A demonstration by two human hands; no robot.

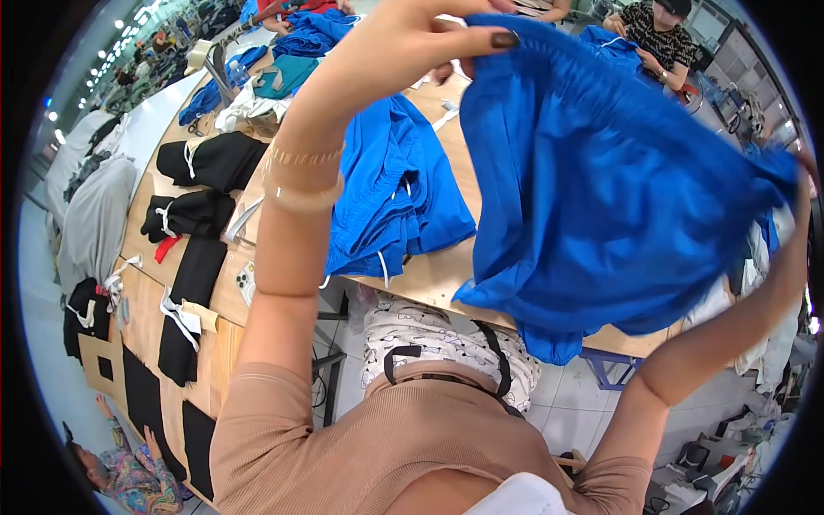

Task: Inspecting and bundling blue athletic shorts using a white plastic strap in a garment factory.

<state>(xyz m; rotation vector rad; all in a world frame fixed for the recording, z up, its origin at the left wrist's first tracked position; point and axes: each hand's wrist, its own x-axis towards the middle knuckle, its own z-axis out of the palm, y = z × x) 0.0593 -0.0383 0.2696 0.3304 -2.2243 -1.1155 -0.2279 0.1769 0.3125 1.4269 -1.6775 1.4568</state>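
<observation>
I hold up a bright blue garment [601, 180] with a gathered elastic waistband, stretched wide in the air between my hands. My left hand [429, 47] pinches one end of the waistband between thumb and fingers, at the top of the view. At the far right rim my right hand [805, 176] grips the other end; most of its fingers are hidden by the rim and blurred. The cloth hangs down past the table's front edge. Left of it, a folded stack of blue garments [395, 193] with gathered waistbands lies on the wooden table [429, 279].
Black cloth bundles [210, 161] tied with white strips lie on the left, beside black fabric panels [193, 292]. A phone [246, 279] lies near my left elbow. Co-workers sit at the far right [657, 43] and lower left [129, 472]. White cloth [755, 266] is heaped at right.
</observation>
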